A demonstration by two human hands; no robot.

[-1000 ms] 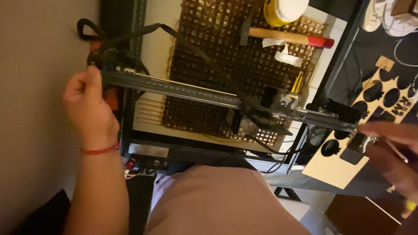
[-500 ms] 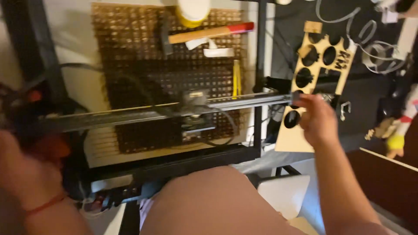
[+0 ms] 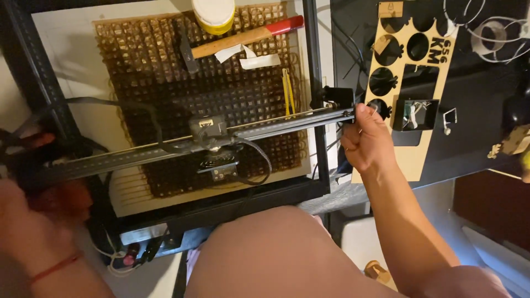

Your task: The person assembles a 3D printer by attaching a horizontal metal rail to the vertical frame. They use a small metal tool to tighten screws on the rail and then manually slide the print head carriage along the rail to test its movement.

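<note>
Gantry rail [image 3: 165,152] of a desktop laser cutter, gripped at both ends across the honeycomb bed [image 3: 221,105].

Right hand [image 3: 367,138] is curled into a tight fist around the rail's right end, just beside the black frame post [image 3: 316,94], a grip that looks meant to steady or slide the bar evenly. Left hand [image 3: 41,221], blurred at the lower left edge, sits against the rail's left end; whether it is clasped or loose I cannot tell. Laser head [image 3: 212,143] rides mid-rail with its cable looping off both sides. A hammer [image 3: 243,37], a yellow-rimmed tub [image 3: 213,14] and paper scraps lie at the bed's far edge, away from the head. Leaning just right of the frame is a plywood sheet [image 3: 411,83] with cut-out holes.
</note>
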